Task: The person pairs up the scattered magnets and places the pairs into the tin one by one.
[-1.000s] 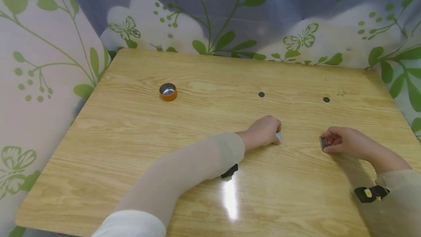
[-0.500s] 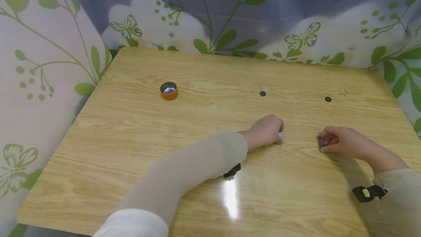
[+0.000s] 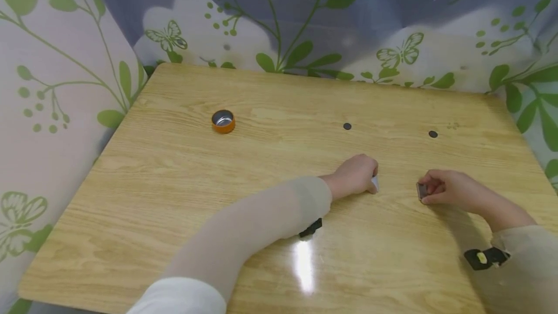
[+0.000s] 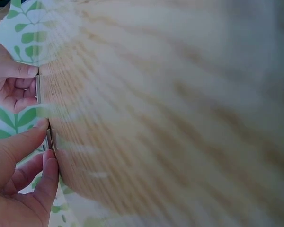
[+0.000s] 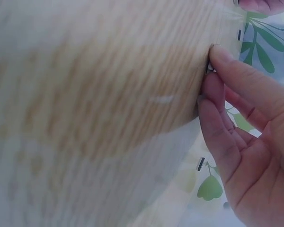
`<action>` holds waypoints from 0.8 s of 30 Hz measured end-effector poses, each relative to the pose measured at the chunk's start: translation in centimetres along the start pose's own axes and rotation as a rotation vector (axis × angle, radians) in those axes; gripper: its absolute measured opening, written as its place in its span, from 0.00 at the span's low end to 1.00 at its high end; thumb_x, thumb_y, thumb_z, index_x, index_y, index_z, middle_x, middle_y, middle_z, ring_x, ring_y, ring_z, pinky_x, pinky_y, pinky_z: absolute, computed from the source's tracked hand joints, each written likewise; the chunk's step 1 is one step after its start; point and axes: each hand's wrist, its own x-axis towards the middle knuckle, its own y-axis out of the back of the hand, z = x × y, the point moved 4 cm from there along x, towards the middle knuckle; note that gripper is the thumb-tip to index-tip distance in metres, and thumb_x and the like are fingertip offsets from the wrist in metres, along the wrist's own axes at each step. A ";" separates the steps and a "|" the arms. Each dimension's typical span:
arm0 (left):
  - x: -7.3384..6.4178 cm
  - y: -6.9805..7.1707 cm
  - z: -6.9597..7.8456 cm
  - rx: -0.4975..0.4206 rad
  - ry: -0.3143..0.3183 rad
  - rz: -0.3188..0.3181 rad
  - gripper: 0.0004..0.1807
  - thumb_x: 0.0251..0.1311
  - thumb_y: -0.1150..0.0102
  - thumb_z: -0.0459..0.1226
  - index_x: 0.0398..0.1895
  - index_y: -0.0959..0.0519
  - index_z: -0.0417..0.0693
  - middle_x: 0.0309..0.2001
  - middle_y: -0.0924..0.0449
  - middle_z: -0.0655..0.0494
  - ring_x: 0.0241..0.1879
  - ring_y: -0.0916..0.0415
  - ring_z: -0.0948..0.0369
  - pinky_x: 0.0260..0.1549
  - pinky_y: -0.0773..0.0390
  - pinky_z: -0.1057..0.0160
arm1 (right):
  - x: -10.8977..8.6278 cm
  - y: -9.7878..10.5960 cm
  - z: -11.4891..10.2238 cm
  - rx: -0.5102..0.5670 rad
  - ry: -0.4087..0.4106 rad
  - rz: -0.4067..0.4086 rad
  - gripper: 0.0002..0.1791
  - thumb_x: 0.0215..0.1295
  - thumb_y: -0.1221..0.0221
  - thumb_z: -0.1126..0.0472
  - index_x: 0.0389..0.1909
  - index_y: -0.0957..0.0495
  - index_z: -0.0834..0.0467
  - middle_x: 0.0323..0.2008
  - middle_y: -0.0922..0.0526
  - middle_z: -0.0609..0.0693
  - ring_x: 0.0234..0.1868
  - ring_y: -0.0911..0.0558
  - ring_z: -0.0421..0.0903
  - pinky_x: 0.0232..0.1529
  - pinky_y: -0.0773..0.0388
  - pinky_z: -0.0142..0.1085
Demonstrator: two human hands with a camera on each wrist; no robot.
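In the head view my left hand (image 3: pixel 354 173) is over the middle right of the table, pinching a small, flat, silvery-white piece (image 3: pixel 375 184). To its right, my right hand (image 3: pixel 455 192) pinches a small grey rectangular piece with a metallic rim (image 3: pixel 421 192) between thumb and fingers. A short gap separates the two pieces, and both stand on edge close to the tabletop. From the left wrist, the left hand's piece (image 4: pixel 49 138) appears as a thin upright slab under the fingertips. Fingers hide most of the right hand's piece (image 5: pixel 209 66) in the right wrist view.
Beyond the hands, two small black discs lie on the wooden table (image 3: pixel 174 173), one disc (image 3: pixel 347 126) behind the left hand and the other disc (image 3: pixel 433 134) behind the right. An orange bowl (image 3: pixel 224 126) with a metal inside stands at the back left. Patterned cloth hangs behind.
The right hand has shifted slightly left with its grey piece, and the left hand slightly right, so the gap between them has narrowed. The discs and bowl stay put.
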 end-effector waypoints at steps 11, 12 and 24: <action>0.1 -0.1 0.3 -0.009 -0.021 0.007 0.14 0.51 0.31 0.41 0.37 0.21 0.47 0.32 0.25 0.64 0.30 0.32 0.68 0.29 0.33 0.75 | 0.2 -0.2 -0.2 -0.010 -0.005 0.002 0.18 0.50 0.32 0.64 0.40 0.24 0.67 0.30 0.22 0.48 0.30 0.22 0.39 0.31 0.23 0.32; 0.1 -0.1 0.3 -0.005 -0.018 0.006 0.14 0.50 0.31 0.42 0.38 0.21 0.48 0.32 0.25 0.64 0.31 0.32 0.68 0.30 0.33 0.75 | 0.2 -0.2 -0.2 -0.013 -0.005 0.004 0.18 0.50 0.32 0.64 0.40 0.24 0.67 0.30 0.22 0.48 0.30 0.22 0.39 0.31 0.24 0.32; 0.3 -0.4 0.9 0.017 0.019 -0.007 0.15 0.50 0.31 0.44 0.39 0.21 0.50 0.33 0.25 0.65 0.31 0.33 0.69 0.29 0.33 0.75 | 0.4 -0.3 -0.5 -0.017 -0.004 0.011 0.18 0.51 0.32 0.63 0.41 0.24 0.66 0.30 0.22 0.47 0.29 0.22 0.38 0.30 0.24 0.32</action>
